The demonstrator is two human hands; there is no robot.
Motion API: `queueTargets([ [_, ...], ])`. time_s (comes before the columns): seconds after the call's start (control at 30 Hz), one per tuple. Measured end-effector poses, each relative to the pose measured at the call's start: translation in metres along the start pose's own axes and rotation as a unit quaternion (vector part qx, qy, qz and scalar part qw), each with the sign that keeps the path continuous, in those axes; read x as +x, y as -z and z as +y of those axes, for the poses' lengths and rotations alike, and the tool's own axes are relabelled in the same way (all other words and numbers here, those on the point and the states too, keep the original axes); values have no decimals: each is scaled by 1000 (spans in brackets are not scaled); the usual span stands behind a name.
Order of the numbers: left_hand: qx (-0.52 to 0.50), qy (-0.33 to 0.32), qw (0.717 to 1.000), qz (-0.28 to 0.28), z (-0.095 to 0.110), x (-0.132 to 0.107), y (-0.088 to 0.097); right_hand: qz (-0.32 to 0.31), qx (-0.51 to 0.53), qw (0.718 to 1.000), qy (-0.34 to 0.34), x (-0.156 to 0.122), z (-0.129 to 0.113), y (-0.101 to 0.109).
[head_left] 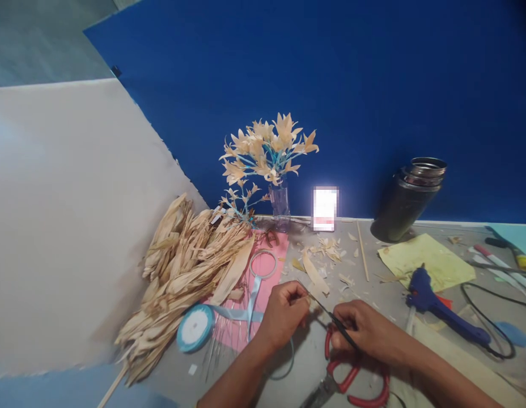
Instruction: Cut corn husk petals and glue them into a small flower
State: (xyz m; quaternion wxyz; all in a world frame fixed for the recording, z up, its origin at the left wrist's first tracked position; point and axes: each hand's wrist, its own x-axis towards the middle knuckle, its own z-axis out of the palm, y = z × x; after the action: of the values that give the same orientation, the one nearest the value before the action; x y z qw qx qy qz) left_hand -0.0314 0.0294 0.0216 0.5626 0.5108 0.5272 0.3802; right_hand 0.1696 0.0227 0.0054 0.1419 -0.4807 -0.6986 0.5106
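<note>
My right hand (360, 328) is closed around a slim dark tool (343, 328), whose narrow end points up and left toward my left hand (288, 311). The tool looks like tweezers, but its kind is not certain. The fingers of my left hand are pinched together near that tip; whatever lies between them is too small or hidden to name. Red-handled scissors (346, 377) lie on the table beneath my right hand. To the left of my left hand are a pale blue ribbon (235, 313) and its spool (195, 328).
A bundle of dried husks (190, 260) lies left, beside pink paper (280, 243). Husk flowers (267, 147) stand in a clear vase (280, 204) at the back. Rightward are a dark flask (405, 198), yellow paper (428, 255) and a blue glue gun (445, 317) with its cord.
</note>
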Motion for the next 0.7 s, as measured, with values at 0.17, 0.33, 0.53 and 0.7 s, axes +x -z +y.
queueTargets([
  [0.17,-13,16,1000,-11,-1,-2,2,9,-8,1000,13,2,6,1],
  [0.33,-71,-12,997,12,-4,-2,8,5,-20,999,27,3,10,2],
  [0.53,-36,2,999,6,4,6,19,-4,-95,995,1,-1,0,4],
  [0.7,90,-2,995,-34,1,10,12,13,-198,980,-14,-2,-3,5],
])
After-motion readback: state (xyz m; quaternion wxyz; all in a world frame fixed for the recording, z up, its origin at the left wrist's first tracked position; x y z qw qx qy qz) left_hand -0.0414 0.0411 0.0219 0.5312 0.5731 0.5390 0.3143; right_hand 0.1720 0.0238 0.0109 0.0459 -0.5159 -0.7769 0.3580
